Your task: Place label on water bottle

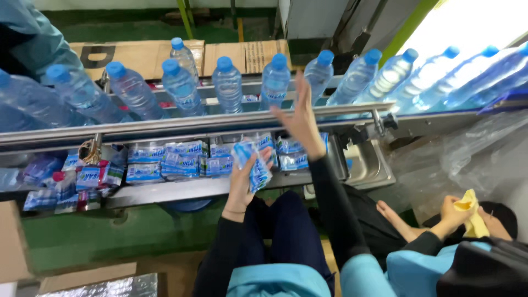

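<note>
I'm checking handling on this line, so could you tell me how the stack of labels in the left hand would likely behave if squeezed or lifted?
The stack of labels looks thin and filmy, so probably floppy and light. It bends in the left hand, so it likely gives when squeezed. Its glossy surface suggests loose sheets could slide apart.

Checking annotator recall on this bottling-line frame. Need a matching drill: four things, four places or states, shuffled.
Things:
1. left hand
2. right hand
3. bottles
4. yellow cloth

Places or states:
A. held by a co-worker at lower right
B. upright in a row on the conveyor
C. open, raised at the rail
D. gripping a stack of blue labels

Pairs: 1-D, 2-C, 3-B, 4-A
</note>
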